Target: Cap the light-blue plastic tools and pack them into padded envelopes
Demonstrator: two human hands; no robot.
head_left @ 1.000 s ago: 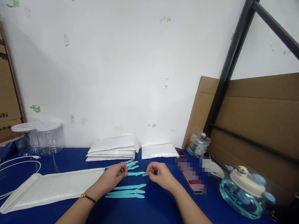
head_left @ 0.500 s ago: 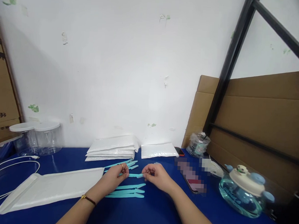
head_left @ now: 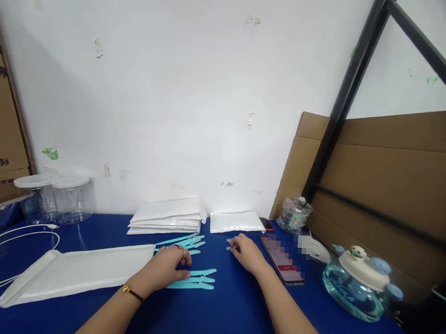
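Note:
My left hand [head_left: 170,268] is over the near group of slim teal eyebrow razors [head_left: 202,279]. Its thumb rests by their left ends, apart from the curled fingers, with nothing pinched between. Farther back, another teal group of razors [head_left: 194,243] fans out beside the right end of a long white padded mailer [head_left: 94,270]. My right hand [head_left: 246,253] is low over the table, right of the razors. Its fingertips close on a small translucent plastic piece [head_left: 229,245], mostly hidden by the fingers.
White padded mailers [head_left: 168,216] are stacked by the wall, with another mailer [head_left: 237,221] alongside. A phone [head_left: 283,260] lies right of my right hand, near a teal teapot-shaped bottle [head_left: 359,284]. Clear jars [head_left: 72,199] and a white cable [head_left: 28,231] are at left.
The razor held between both hands has been let go. My left hand has loosened over the near group; my right hand has moved right and back to the small translucent piece.

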